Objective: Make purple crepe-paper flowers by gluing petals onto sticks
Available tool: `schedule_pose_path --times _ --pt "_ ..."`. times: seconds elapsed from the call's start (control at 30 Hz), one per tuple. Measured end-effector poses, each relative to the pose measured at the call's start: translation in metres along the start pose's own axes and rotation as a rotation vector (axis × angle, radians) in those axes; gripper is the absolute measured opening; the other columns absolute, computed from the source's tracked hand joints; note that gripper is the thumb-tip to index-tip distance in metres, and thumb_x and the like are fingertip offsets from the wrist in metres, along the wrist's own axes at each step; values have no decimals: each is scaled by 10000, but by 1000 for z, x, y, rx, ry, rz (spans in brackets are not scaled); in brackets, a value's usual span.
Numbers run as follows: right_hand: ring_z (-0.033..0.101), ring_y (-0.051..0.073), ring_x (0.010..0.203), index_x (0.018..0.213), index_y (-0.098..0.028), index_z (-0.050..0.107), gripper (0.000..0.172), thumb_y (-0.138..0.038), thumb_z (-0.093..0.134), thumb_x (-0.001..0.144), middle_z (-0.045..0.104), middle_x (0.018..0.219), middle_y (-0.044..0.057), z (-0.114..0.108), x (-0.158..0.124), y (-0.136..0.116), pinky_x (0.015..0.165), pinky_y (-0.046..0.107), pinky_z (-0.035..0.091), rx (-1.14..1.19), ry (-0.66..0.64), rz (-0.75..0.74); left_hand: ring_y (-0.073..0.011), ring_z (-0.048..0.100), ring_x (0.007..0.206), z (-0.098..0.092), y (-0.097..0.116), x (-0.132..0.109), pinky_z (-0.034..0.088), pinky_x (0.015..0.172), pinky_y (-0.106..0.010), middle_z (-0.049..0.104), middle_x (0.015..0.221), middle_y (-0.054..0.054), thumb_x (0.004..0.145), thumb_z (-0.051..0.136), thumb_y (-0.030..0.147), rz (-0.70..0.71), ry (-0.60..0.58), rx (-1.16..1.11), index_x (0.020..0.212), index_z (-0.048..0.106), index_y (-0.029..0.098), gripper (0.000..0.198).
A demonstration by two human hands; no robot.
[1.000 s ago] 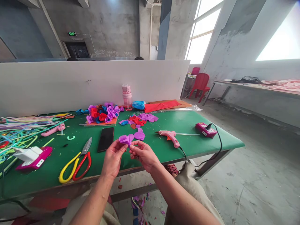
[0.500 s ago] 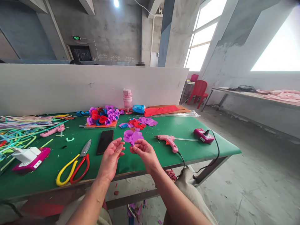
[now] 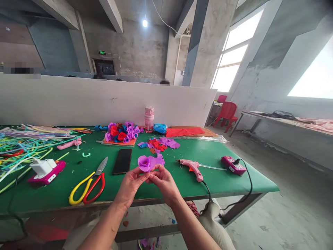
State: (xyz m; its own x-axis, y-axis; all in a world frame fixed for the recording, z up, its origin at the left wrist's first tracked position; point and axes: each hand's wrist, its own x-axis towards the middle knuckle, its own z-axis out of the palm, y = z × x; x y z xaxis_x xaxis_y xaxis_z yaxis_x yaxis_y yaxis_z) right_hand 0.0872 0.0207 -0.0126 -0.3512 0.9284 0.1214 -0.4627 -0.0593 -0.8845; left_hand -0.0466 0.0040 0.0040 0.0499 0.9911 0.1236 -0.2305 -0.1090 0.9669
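Note:
A purple paper flower (image 3: 145, 163) is held up over the near part of the table, its curled petals facing upward. My left hand (image 3: 134, 184) pinches its base from the left, thumb and fingers closed. From the right, my right hand (image 3: 162, 178) pinches the same base, its fingertips meeting those of the left. More purple paper (image 3: 160, 159) shows just behind the flower; whether it is joined to it I cannot tell. Beyond lie loose red, purple and blue paper petals (image 3: 158, 145). A pink glue gun (image 3: 191, 166) rests to the right of my hands.
Left of my hands are a black phone (image 3: 122, 161) and scissors (image 3: 97, 177) with yellow and red handles. A heap of finished paper flowers (image 3: 121, 133), a pink bottle (image 3: 149, 119) and red paper (image 3: 184, 132) stand farther back. A magenta power strip (image 3: 233, 165) sits right.
My left hand has closed in from the left and now grips the flower's base beside my right hand. The view has tilted up and turned a little left.

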Motion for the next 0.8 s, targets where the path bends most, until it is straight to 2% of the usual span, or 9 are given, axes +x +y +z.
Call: schedule_pose_path --times 0.07,0.13,0.23,0.33,0.43,0.53,0.7,0.8 --pt "624 134 641 876 -189 533 375 -408 762 674 669 679 -6 -2 1 3 710 288 472 -44 2 25 -167 579 778 -2 -1 1 449 757 -272 695 771 -34 655 762 327 2 23 -5 804 733 165 223" --pt "625 145 677 885 -190 535 378 -427 746 679 669 725 6 -5 3 8 704 288 470 -146 59 -1 -157 574 781 -3 -3 3 442 743 -254 689 765 -28 639 775 321 26 92 -16 814 728 165 240" --pt "610 150 736 888 -193 558 307 -430 682 737 653 802 18 -5 5 10 693 272 463 -370 187 -165 -120 551 678 -5 -6 6 431 640 -222 682 751 -24 624 786 318 44 195 -39 835 707 158 276" --pt "601 155 761 869 -195 580 216 -403 598 812 645 819 26 0 1 5 715 273 465 -505 237 -294 -97 510 560 -4 -10 6 415 546 -221 670 710 -19 613 790 323 5 211 -61 819 677 148 293" --pt "608 179 828 901 -201 619 208 -373 637 785 666 893 44 8 -3 -3 780 297 469 -575 223 -317 -104 517 539 0 -10 4 417 528 -224 651 668 4 599 794 303 22 210 -54 841 664 163 308" --pt "617 197 840 939 -212 638 279 -355 712 711 675 917 47 14 -5 -6 780 310 482 -571 201 -286 -122 547 552 6 -7 1 421 530 -228 656 666 5 589 794 284 70 200 35 849 669 174 308" --pt "590 156 619 832 -194 623 255 -406 697 712 656 779 30 13 -3 -8 573 274 480 -395 170 -199 -126 565 572 11 0 -3 453 552 -232 675 715 -7 635 766 296 89 139 96 868 675 180 276" --pt "604 168 673 826 -189 643 274 -416 715 690 666 794 34 11 -4 -11 596 270 484 -351 173 -191 -113 544 557 8 -1 -3 468 570 -234 659 686 0 650 760 300 82 89 86 853 680 172 253"
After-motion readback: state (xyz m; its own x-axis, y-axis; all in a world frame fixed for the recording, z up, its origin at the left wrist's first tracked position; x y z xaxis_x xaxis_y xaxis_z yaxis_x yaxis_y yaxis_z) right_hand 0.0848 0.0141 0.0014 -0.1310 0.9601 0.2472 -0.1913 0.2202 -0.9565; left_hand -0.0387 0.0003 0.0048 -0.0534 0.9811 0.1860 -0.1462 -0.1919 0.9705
